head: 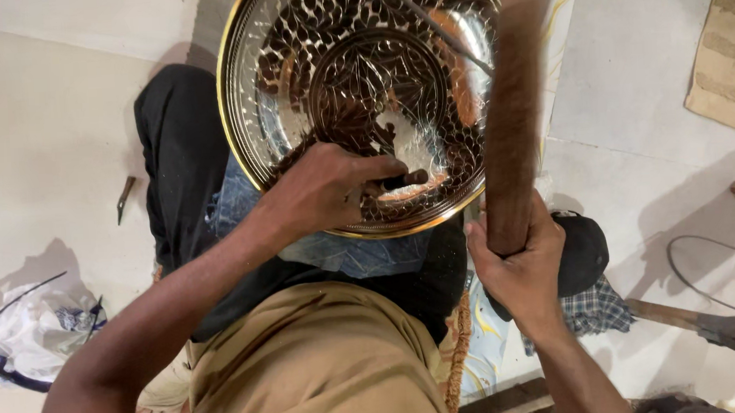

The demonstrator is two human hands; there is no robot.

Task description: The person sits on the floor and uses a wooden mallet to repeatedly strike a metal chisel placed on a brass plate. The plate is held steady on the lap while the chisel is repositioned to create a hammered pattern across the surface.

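Engraved round metal plate with a gold rim (290, 58) rests on the lap under the left hand (324, 188), which pinches a small dark chisel (407, 179), while beside it the right hand (520, 265) clenches a brown wooden mallet (511, 121), best swung squarely.

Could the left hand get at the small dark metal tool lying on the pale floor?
Probably not as it stands: the left hand grips a punch against the engraved round metal tray, and the small dark metal tool lies beyond the person's black-clad leg.
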